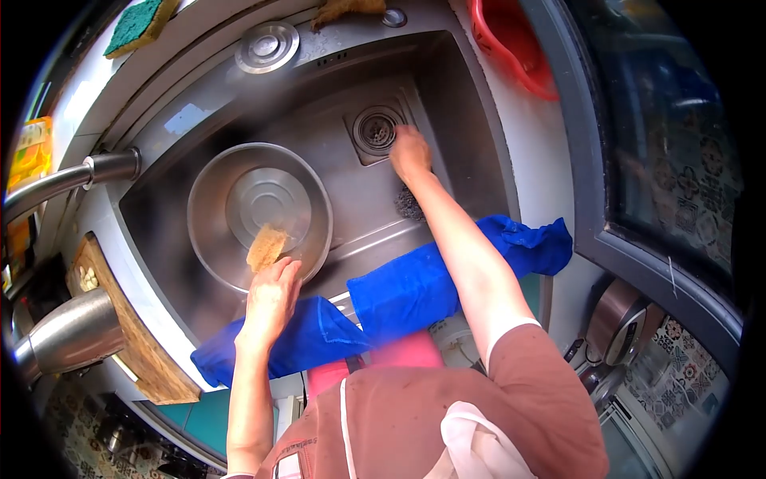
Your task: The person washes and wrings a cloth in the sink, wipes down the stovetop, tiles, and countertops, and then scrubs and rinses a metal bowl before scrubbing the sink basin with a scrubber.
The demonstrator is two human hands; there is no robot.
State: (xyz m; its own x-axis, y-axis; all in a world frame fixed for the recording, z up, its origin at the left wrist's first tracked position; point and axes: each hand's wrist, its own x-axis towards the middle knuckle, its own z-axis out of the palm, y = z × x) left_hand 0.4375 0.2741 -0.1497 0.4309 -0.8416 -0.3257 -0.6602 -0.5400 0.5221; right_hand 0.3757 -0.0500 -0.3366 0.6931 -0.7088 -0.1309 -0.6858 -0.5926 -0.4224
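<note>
A round metal bowl (209,188) rests at the left of the steel sink (335,120). Over its near rim, my left hand (275,291) has its fingers closed on a tan sponge (267,247). On the right, my right hand (411,152) is at the edge of the drain (377,132); its fingers are curled, and what they hold, if anything, is hidden. A dark scouring ball (408,203) lies beside my right forearm on the sink floor.
Blue cloths (407,295) lie along the near sink edge. A faucet (112,166) stands left, near a wooden board (152,351) and metal kettle (76,331). A drain lid (267,48) and green sponge (136,28) lie behind; a red basin (515,48) is back right.
</note>
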